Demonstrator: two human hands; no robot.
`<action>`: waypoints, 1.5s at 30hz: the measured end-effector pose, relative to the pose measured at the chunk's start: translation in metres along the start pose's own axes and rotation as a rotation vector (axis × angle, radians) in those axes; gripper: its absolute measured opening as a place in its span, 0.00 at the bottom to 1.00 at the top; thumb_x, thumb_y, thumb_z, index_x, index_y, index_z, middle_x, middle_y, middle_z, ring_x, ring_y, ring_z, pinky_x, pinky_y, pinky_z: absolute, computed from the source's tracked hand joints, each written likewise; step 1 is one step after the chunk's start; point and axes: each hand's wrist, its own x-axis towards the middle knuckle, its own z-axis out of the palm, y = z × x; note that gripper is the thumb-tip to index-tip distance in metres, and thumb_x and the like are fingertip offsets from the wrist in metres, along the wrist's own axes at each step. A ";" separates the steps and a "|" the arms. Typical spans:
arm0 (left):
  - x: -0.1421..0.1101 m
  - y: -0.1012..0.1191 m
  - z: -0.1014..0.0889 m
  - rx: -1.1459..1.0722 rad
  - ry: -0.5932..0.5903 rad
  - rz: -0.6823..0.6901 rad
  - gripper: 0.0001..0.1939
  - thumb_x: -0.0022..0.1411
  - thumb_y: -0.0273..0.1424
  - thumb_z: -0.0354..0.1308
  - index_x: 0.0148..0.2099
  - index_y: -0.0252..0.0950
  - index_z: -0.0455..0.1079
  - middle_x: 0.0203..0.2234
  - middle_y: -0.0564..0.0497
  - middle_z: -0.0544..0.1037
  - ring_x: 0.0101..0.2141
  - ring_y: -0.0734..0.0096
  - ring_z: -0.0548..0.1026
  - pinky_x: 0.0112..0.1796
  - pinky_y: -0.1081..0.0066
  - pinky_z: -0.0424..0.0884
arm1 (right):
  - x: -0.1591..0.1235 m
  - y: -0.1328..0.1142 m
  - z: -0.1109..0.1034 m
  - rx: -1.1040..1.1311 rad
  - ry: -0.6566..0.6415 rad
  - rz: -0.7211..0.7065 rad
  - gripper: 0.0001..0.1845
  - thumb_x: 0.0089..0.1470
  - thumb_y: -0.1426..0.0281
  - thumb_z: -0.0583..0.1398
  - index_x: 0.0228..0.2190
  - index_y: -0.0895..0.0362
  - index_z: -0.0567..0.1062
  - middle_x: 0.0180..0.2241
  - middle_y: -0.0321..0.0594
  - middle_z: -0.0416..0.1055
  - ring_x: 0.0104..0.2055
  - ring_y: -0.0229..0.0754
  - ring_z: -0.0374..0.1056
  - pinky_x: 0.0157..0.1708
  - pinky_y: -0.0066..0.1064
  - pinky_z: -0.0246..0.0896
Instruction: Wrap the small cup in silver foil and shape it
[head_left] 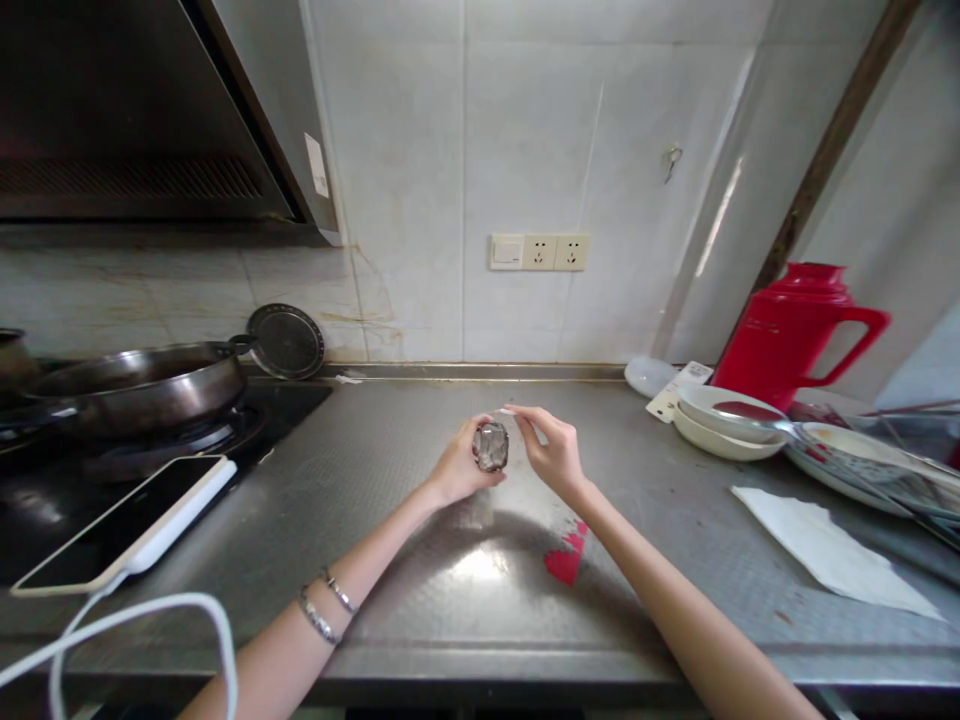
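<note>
My left hand (pixel 456 470) is clamped round a small clear glass container (pixel 491 448), fingers over the far side, thumb along the near side. The container is up off the steel counter (pixel 390 420), roughly mid-view; can't tell which end faces me, or whether anything is inside. My right hand (pixel 553 450) is just beside it, index finger and thumb bent in toward its far edge, by a tiny pale piece (pixel 505 411). Too small to identify; can't tell if those fingertips are pinched on it or only near it.

Risks, my judgement: smooth glass could slip if my left grip loosens or gets wet, and it would land on hard metal, so chip or crack likely. The pale piece could drop if my right fingertips hold it only by its edge. Pressing too hard with my right could tip the container in my left.

Around: phone (pixel 124 525) by the stove, slack white cable (pixel 157 603) near my left forearm, could snag if that arm swings wide. Stacked bowls (pixel 727 442) and red thermos (pixel 784 340) well off to my right, low risk.
</note>
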 end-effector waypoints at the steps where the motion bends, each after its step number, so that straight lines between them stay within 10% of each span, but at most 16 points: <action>1: -0.001 0.000 0.001 -0.001 -0.006 0.001 0.43 0.37 0.26 0.70 0.56 0.37 0.58 0.49 0.45 0.71 0.46 0.60 0.71 0.42 0.66 0.67 | -0.001 0.002 0.002 -0.001 -0.037 0.017 0.13 0.60 0.68 0.53 0.40 0.52 0.77 0.41 0.42 0.78 0.43 0.46 0.74 0.45 0.36 0.67; 32: 0.001 -0.005 -0.003 0.035 0.046 -0.007 0.38 0.39 0.30 0.69 0.54 0.36 0.60 0.46 0.43 0.72 0.46 0.56 0.71 0.47 0.59 0.67 | -0.012 -0.008 0.008 -0.298 -0.181 -0.659 0.24 0.52 0.83 0.49 0.47 0.55 0.71 0.40 0.47 0.77 0.47 0.46 0.70 0.39 0.37 0.69; 45: 0.004 0.002 -0.007 -0.172 0.088 -0.083 0.38 0.40 0.35 0.68 0.53 0.36 0.58 0.38 0.49 0.74 0.37 0.65 0.74 0.39 0.67 0.70 | -0.012 -0.019 0.010 -0.045 -0.114 -0.544 0.20 0.56 0.81 0.51 0.48 0.56 0.71 0.37 0.45 0.77 0.44 0.44 0.72 0.39 0.36 0.71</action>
